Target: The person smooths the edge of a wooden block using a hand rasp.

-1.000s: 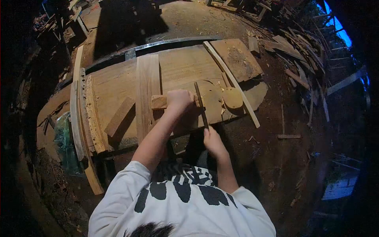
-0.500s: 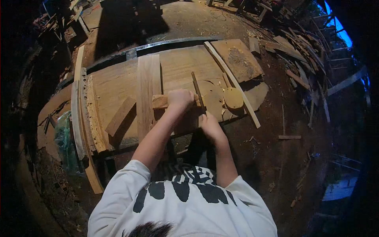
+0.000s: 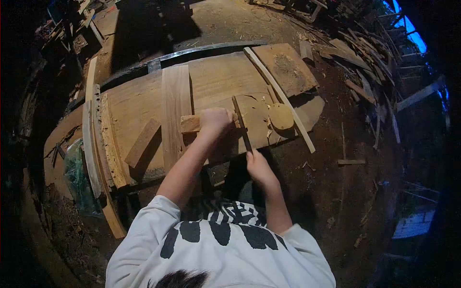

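Note:
My left hand is closed over a short wooden block, which pokes out on both sides of the fist. In my right hand is the near end of a long, narrow dark tool, which slants away from me across the block's right end. The tool's exact kind does not show. Beneath the block lies a wide plank, crossed by the block's left part. Another loose wooden block rests to the left. Right of the tool is a round-headed wooden paddle.
Everything lies on a low wooden worktop. A pale curved strip and a square board lie at its right. Long strips and a green plastic bag are at the left. Scrap wood is piled at right.
My right hand has pulled the dark tool back towards me along its length. My left hand stays closed on the wooden block. The whole view has shifted slightly.

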Available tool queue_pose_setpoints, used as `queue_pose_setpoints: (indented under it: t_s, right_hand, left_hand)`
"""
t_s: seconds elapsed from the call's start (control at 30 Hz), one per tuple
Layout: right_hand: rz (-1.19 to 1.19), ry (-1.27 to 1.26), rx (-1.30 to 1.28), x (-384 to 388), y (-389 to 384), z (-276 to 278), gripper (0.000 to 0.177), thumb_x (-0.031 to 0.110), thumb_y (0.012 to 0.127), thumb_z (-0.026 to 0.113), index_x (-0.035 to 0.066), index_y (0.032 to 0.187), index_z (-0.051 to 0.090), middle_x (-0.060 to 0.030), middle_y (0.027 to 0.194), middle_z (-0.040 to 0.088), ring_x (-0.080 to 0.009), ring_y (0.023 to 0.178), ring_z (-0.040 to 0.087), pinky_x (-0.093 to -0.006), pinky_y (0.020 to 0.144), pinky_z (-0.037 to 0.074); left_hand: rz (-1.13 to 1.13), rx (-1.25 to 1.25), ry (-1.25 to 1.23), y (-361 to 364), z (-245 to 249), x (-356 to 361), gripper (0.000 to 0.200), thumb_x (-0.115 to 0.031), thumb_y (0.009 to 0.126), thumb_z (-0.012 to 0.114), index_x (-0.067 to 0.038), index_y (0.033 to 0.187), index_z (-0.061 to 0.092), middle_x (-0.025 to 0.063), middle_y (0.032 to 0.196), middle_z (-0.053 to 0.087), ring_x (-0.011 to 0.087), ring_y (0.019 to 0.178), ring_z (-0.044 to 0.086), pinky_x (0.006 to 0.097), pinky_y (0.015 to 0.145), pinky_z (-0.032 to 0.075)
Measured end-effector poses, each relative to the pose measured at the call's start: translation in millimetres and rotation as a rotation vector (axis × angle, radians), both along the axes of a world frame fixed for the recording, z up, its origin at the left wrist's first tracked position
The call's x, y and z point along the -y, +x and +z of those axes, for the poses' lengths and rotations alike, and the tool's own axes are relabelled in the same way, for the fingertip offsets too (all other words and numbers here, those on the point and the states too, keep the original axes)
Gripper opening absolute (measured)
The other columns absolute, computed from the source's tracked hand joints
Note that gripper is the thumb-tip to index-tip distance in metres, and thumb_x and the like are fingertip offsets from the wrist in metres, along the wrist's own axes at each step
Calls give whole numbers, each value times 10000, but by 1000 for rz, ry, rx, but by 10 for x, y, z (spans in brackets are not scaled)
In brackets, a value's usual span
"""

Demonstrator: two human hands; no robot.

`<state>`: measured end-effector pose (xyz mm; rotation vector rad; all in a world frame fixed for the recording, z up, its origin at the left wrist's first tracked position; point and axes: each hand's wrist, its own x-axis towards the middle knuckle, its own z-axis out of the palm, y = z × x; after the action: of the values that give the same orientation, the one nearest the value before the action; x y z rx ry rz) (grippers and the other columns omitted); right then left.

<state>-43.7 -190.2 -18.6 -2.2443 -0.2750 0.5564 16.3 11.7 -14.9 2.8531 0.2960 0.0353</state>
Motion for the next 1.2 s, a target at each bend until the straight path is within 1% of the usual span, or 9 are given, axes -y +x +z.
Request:
queue_pose_setpoints:
  t_s: [0.13, 0.47, 0.53, 0.63, 0.77, 0.83, 0.93, 1.0, 1.2]
  right_hand:
    - [59, 8, 8, -258, 298, 36, 278, 188, 921, 373, -11, 1053, 515, -302, 970, 559, -470, 976, 506, -479, 802, 424]
    - [-49, -75, -159, 449, -681, 138, 319, 212, 927, 388, -13, 1125, 497, -302, 1025, 554, -449, 1003, 519, -466, 830, 431]
    - [-31, -57, -78, 334, -541, 84, 298, 201, 928, 386, -20, 1094, 500, -281, 974, 566, -434, 964, 537, -441, 808, 433]
    - [32, -37, 86, 1, -87, 11, 279, 184, 929, 379, -32, 1050, 506, -277, 978, 568, -435, 961, 531, -426, 805, 425]
    - [58, 30, 59, -230, 310, 31, 281, 185, 922, 385, -35, 1044, 510, -305, 996, 556, -459, 996, 504, -458, 812, 426]
    - [83, 39, 75, -202, 288, 49, 284, 188, 925, 384, -35, 1048, 509, -308, 998, 555, -457, 997, 505, -455, 812, 426]
    - [29, 24, 63, -42, -51, 67, 295, 203, 930, 388, -41, 1049, 505, -311, 981, 557, -455, 984, 513, -449, 806, 430]
    - [-93, 38, 4, 44, -246, 26, 253, 193, 932, 385, -15, 999, 511, -235, 834, 573, -398, 814, 563, -418, 724, 435]
    - [-130, -24, 25, -59, -150, 63, 259, 203, 938, 373, -23, 923, 497, -216, 801, 556, -383, 776, 551, -409, 715, 427]
  left_hand:
    - [26, 64, 15, -12, -54, 6, 414, -337, 846, 404, -63, 720, 688, 164, 722, 650, 318, 684, 649, 436, 645, 509]
    - [55, -62, -49, 7, -3, -14, 399, -334, 833, 401, -70, 807, 699, 150, 817, 668, 304, 756, 659, 417, 684, 509]
    - [49, 97, -13, 12, -100, -6, 412, -331, 834, 415, -58, 670, 676, 154, 704, 648, 314, 668, 647, 433, 614, 498]
    - [43, 46, -60, -20, -34, 1, 417, -328, 841, 408, -44, 694, 676, 168, 721, 647, 328, 680, 644, 439, 633, 496]
    - [24, 30, -67, -55, 61, 19, 415, -330, 846, 402, -47, 724, 681, 172, 737, 649, 338, 694, 643, 443, 655, 496]
    - [53, -102, -6, -37, 79, 28, 385, -360, 827, 416, -109, 801, 707, 139, 797, 669, 288, 737, 662, 402, 665, 497]
    - [-64, 35, -56, -113, 15, 148, 419, -345, 838, 411, -53, 708, 683, 164, 722, 649, 326, 674, 645, 432, 619, 495]
    - [-88, 0, -54, -106, -19, 249, 417, -344, 835, 414, -57, 698, 683, 160, 708, 647, 319, 663, 645, 425, 601, 493]
    - [-98, 22, -71, -29, -105, 264, 379, -320, 819, 435, -70, 678, 683, 152, 671, 641, 303, 634, 645, 405, 555, 487]
